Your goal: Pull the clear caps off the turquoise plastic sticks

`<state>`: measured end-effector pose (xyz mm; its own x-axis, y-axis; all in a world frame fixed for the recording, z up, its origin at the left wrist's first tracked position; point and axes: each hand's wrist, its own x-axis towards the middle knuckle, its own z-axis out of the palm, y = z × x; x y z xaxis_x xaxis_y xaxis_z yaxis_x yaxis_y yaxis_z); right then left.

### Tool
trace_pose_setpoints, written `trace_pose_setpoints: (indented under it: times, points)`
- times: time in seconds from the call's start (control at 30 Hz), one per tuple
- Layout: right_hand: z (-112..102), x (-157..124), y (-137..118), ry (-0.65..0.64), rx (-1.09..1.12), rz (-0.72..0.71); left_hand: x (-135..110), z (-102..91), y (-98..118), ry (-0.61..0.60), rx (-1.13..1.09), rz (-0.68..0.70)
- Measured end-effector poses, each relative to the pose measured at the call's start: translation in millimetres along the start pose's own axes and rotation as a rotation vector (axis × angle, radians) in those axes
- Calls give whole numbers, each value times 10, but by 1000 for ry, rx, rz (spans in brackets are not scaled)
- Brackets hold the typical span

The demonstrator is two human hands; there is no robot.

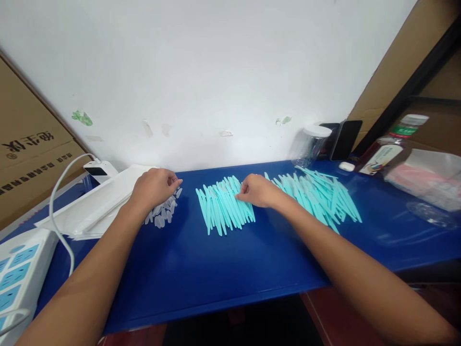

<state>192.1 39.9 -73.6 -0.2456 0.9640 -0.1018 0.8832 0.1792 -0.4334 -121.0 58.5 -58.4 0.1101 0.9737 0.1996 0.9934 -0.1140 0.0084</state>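
Observation:
My left hand [156, 186] is above a small heap of translucent plastic caps [163, 214]. Its thumb and index finger are pinched together at the heap's right edge; whatever lies between them is too small to make out. In the middle of the table, slim turquoise eyebrow razors [221, 206] lie side by side in a rough row. At the right end of this row is my right hand [257, 191], thumb and finger closed on a razor among the others. A second, looser pile of turquoise razors [324, 197] spreads out beyond my right wrist.
White sheets or bags [97, 211] lie at the left, near a white device [101, 169] with a cable and a power strip [21, 269]. A clear jar [309, 146], phones [345, 139], a bottle [389, 149] and a plastic bag [428, 178] stand on the right of the blue table [216, 274].

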Motion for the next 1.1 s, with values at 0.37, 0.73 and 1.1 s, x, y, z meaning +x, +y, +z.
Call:
trace_pose_setpoints:
  times: [0.37, 0.73, 1.1]
  points:
    - [-3, -9, -17, 146, -111, 24, 3, 4, -11, 0, 13, -1]
    - [-151, 96, 207, 201, -37, 27, 8, -2, -10, -2, 23, 7]
    - [-244, 79, 203, -104, -171, 203, 0, -4, 6, -2, 8, 1]
